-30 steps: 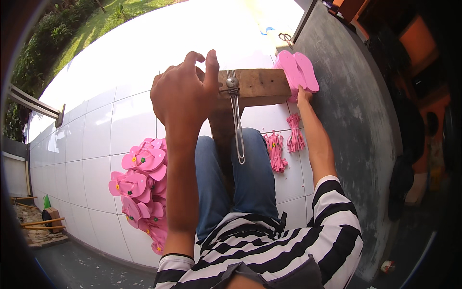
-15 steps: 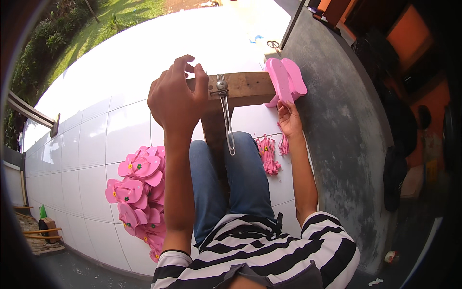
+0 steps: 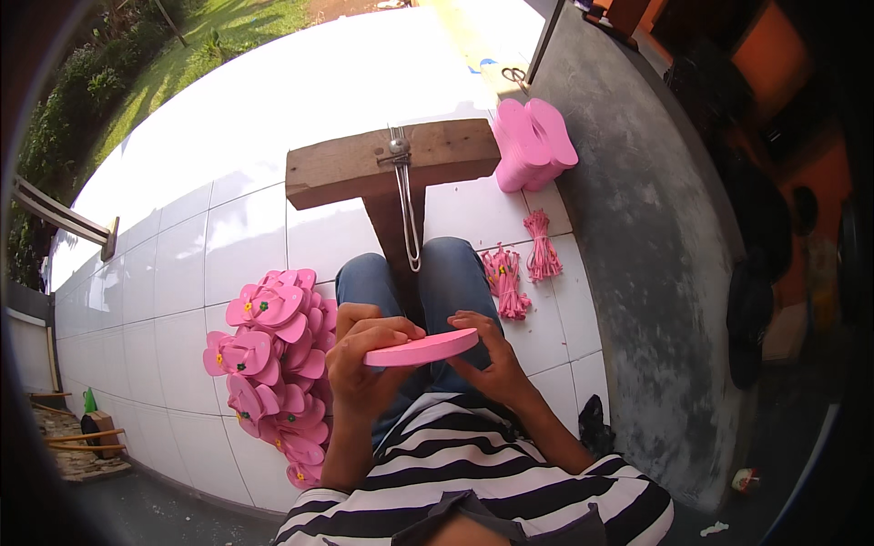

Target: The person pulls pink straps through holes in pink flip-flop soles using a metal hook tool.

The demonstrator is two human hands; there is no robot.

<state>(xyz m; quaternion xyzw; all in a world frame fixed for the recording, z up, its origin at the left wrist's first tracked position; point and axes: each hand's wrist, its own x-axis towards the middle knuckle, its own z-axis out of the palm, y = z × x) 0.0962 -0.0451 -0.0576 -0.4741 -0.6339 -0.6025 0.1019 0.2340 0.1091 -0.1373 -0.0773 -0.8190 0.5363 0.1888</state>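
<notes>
A pink flip-flop sole (image 3: 421, 348) is held edge-on above my lap, with no straps to be seen on it. My left hand (image 3: 364, 350) grips its left end, fingers bent over the top and the rest of the grasp partly hidden. At the other end, my right hand (image 3: 492, 359) curves around the tip, fingers behind it and thumb below. Beyond my knees is a T-shaped wooden stand (image 3: 337, 168). A long metal wire tool (image 3: 407, 209) hangs from a round-headed fastener on its crossbar.
Stacked pink soles (image 3: 526, 150) stand right of the crossbar. Two bundles of pink straps (image 3: 507, 287) (image 3: 543, 250) lie on the white tiles. Finished pink flip-flops (image 3: 278, 364) with small flowers are heaped at my left. A grey wall (image 3: 646, 264) runs along the right; scissors (image 3: 514, 75) lie farther off.
My right hand has come back from the stack with a pink sole. My left hand has dropped from beside the crossbar to my lap and now grips that sole too.
</notes>
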